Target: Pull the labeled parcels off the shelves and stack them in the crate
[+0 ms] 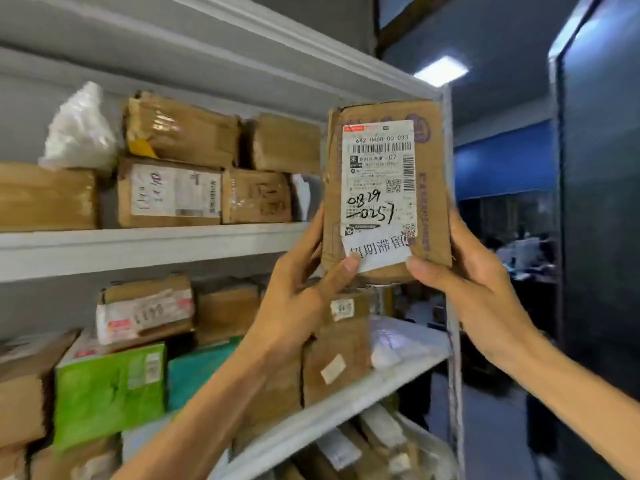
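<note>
Upright at about one o'clock in the head view, a brown cardboard parcel (384,192) is held in front of the grey metal shelving (138,249), clear of the boards. Its white label (379,181) faces the camera, with a barcode, handwritten digits and a paper slip stuck across its lower edge.

The left hand (298,292) grips the parcel's seven o'clock corner, with the thumb pressed on the front and the fingers curled behind the left edge. The right hand (474,285) clamps the five o'clock corner the same way, fingers wrapped up the right edge.

At nine o'clock the middle shelf carries taped cartons, among them a labelled box (169,195), and a white plastic bag (81,129) at ten o'clock. Toward seven o'clock the shelf below holds a green package (107,393), a teal package (201,368) and more brown boxes. A lower tier at six o'clock is blurred.

Beyond the shelving's end post (452,323), a ceiling light (440,71) glows at one o'clock over a dim room with a blue wall band (502,161) at three o'clock.
</note>
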Motion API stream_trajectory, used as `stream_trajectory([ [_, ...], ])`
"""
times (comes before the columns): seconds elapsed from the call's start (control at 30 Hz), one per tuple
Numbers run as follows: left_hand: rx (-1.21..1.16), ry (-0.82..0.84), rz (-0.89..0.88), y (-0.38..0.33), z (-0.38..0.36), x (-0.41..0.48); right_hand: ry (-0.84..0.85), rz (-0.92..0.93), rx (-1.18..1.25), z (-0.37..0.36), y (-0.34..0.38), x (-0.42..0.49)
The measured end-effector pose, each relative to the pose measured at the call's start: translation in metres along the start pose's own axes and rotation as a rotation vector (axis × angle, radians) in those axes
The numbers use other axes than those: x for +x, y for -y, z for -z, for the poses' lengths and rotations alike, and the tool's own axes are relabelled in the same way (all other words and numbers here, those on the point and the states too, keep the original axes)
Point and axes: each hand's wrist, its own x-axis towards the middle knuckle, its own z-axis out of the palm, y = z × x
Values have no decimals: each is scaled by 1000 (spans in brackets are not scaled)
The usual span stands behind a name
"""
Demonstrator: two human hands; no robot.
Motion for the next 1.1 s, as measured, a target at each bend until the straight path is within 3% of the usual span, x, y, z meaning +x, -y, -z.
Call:
stream_trajectory([
  [0.37,-610,346,39,47,-271,27,-379,-241,-528,207,50,-115],
  [0.7,-973,719,43,-39,-505,-9,-774,-357,-895,327,164,-259],
  [1.1,-1267,1120,-25,-139,-701,-66,-1175,-446,-1257,406,263,-381],
])
